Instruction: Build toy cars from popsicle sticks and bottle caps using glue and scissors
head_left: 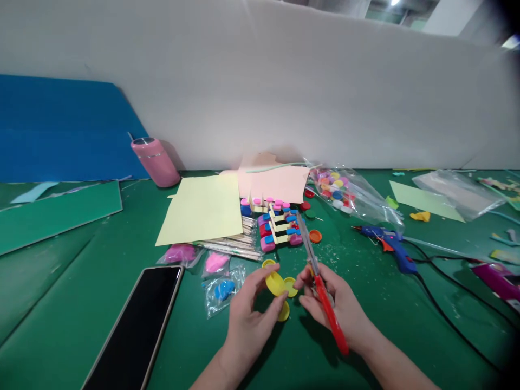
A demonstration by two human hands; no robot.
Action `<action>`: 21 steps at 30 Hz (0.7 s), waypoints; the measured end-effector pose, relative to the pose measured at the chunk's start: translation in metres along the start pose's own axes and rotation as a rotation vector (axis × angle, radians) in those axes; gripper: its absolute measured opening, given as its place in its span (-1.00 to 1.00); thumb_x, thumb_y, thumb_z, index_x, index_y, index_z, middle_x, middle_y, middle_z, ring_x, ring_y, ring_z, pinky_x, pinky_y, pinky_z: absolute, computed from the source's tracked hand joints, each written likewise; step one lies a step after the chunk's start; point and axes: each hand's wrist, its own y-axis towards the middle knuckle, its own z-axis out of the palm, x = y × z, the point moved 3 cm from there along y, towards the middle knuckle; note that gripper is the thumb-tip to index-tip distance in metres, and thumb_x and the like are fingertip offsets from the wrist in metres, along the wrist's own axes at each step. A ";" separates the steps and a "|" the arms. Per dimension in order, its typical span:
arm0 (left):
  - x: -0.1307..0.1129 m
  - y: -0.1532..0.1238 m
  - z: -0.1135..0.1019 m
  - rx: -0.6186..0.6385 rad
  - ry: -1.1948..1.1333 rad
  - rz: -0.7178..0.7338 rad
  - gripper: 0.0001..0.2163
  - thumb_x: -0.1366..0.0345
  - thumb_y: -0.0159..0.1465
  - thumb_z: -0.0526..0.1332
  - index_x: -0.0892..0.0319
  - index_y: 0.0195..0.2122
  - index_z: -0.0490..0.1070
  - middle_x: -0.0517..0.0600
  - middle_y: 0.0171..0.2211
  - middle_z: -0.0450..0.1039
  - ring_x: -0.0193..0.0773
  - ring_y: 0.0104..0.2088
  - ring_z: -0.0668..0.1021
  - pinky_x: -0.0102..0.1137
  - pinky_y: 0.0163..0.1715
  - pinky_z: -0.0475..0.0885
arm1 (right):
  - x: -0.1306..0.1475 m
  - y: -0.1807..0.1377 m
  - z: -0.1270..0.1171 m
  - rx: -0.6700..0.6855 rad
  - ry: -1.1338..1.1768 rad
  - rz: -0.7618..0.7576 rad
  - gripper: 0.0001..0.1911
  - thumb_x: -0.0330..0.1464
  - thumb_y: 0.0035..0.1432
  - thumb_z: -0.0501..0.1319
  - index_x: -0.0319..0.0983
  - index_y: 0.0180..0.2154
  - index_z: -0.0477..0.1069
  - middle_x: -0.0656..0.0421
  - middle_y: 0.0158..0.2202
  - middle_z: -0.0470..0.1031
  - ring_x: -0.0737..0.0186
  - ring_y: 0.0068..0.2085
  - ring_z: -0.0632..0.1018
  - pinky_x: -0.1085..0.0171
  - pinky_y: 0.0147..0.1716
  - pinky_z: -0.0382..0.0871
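Observation:
My left hand [249, 319] pinches a yellow bottle cap [275, 283] between thumb and fingers. More yellow caps [284, 312] lie on the green table just beneath and behind it. In my right hand [343, 303] is a pair of scissors [328, 311] with red handles, its blades pointing away from me and looking closed. The right fingertips are near the held cap but apart from it. Beyond both hands stand small models [280, 226] of pale sticks with pink, blue and red pieces. An orange cap [315, 236] rests to their right.
On the left are a phone [134, 330], yellow paper [203, 211], sticks [233, 246], small bags of coloured clay [222, 290] and a pink tumbler [156, 161]. A bag of colourful caps [345, 189] lies behind; a blue glue gun [390, 244] with its cord is right.

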 end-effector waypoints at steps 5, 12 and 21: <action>-0.001 -0.005 0.003 0.071 0.089 0.118 -0.54 0.52 0.08 0.18 0.05 -0.01 0.15 0.04 -0.12 0.41 -0.24 -0.13 0.49 -0.38 -0.16 0.43 | 0.010 0.007 0.017 0.011 0.211 0.001 -0.65 -0.46 -0.16 0.31 -0.20 -0.32 0.21 0.28 -0.42 0.34 0.43 -0.48 0.35 0.42 -0.46 0.29; -0.002 -0.006 0.000 0.034 0.241 0.219 -0.48 0.52 0.07 0.15 0.07 0.05 0.08 0.07 -0.12 0.42 -0.19 -0.11 0.47 -0.31 -0.15 0.42 | 0.015 0.010 0.022 -0.058 0.137 -0.030 -0.66 -0.38 -0.21 0.33 -0.19 -0.34 0.26 0.28 -0.45 0.33 0.38 -0.48 0.39 0.41 -0.50 0.34; -0.002 -0.007 0.002 0.038 0.199 0.117 -0.54 0.50 0.08 0.17 0.09 0.00 0.13 0.05 -0.12 0.42 -0.24 -0.12 0.50 -0.40 -0.16 0.44 | 0.009 0.011 0.019 0.031 0.217 -0.031 -0.64 -0.42 -0.19 0.34 -0.19 -0.32 0.24 0.31 -0.48 0.31 0.45 -0.55 0.31 0.45 -0.55 0.26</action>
